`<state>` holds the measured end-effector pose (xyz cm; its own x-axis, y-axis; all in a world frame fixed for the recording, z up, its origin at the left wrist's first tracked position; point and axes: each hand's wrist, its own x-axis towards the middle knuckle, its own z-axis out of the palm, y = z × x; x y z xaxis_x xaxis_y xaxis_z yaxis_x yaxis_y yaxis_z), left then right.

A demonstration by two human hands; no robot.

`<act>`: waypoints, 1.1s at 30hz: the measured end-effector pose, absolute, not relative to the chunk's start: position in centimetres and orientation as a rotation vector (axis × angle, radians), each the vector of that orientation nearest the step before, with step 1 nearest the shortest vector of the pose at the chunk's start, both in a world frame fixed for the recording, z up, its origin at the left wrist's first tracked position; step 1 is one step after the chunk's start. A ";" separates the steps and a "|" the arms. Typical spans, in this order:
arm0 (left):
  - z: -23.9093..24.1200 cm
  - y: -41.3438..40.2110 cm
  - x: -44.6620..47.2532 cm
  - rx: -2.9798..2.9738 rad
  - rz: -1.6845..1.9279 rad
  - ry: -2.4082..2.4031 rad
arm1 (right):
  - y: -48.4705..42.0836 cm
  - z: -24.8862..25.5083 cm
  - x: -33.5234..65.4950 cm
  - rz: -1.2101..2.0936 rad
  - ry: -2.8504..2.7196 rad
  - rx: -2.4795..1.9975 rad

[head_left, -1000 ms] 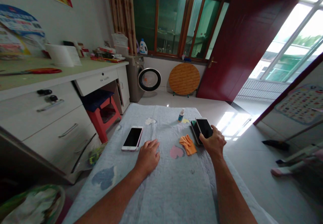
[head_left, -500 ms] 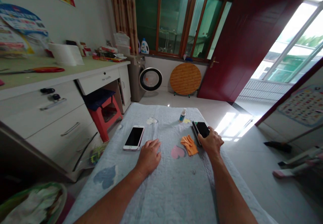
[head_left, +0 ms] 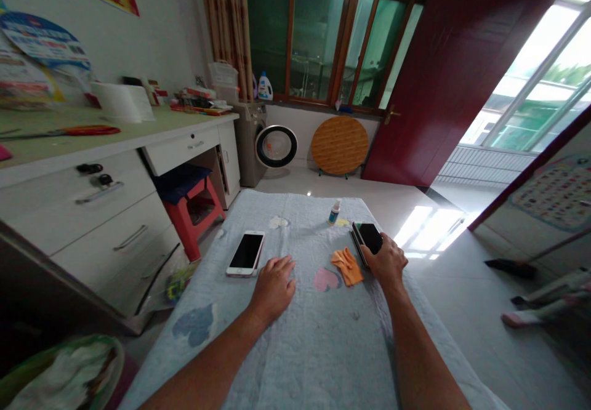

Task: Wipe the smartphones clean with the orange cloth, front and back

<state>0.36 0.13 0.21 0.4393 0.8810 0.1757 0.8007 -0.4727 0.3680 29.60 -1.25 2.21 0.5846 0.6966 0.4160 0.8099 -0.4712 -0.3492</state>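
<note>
My right hand (head_left: 386, 262) grips the near end of a black phone (head_left: 369, 235) that lies on a stack of dark phones at the right side of the table. My left hand (head_left: 273, 285) rests flat on the pale blue towel (head_left: 305, 336), fingers out, holding nothing. A white phone (head_left: 246, 253) with a dark screen lies face up just left of my left hand. An orange cloth (head_left: 347, 265) sits crumpled between my hands, close to the stack.
A small bottle with a blue label (head_left: 333, 212) stands at the far edge of the towel. White drawers (head_left: 111, 213) and a red stool (head_left: 191, 204) stand to the left. A washing machine (head_left: 263, 142) and a round wooden tabletop (head_left: 339, 145) are against the far wall.
My right hand has lowered the raised black phone flat onto the stack of dark phones. My left hand has stayed in place on the towel.
</note>
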 end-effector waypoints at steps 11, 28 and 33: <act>0.9 0.3 -0.1 2.586 0.795 1.424 | -2.4 2.4 23.9 -0.243 -1.719 -1.562; 2.8 3.9 -5.1 2.204 0.403 2.218 | -2.8 0.5 21.7 -0.137 -1.880 -1.928; 2.5 4.1 -5.3 2.200 0.335 2.255 | -3.0 0.8 21.7 -0.091 -1.887 -1.929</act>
<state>-5.27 4.11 2.50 -0.0354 0.9856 0.1653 0.9911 0.0134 0.1324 21.66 -2.98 0.78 0.0675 0.9363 0.3447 0.9652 0.0262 -0.2602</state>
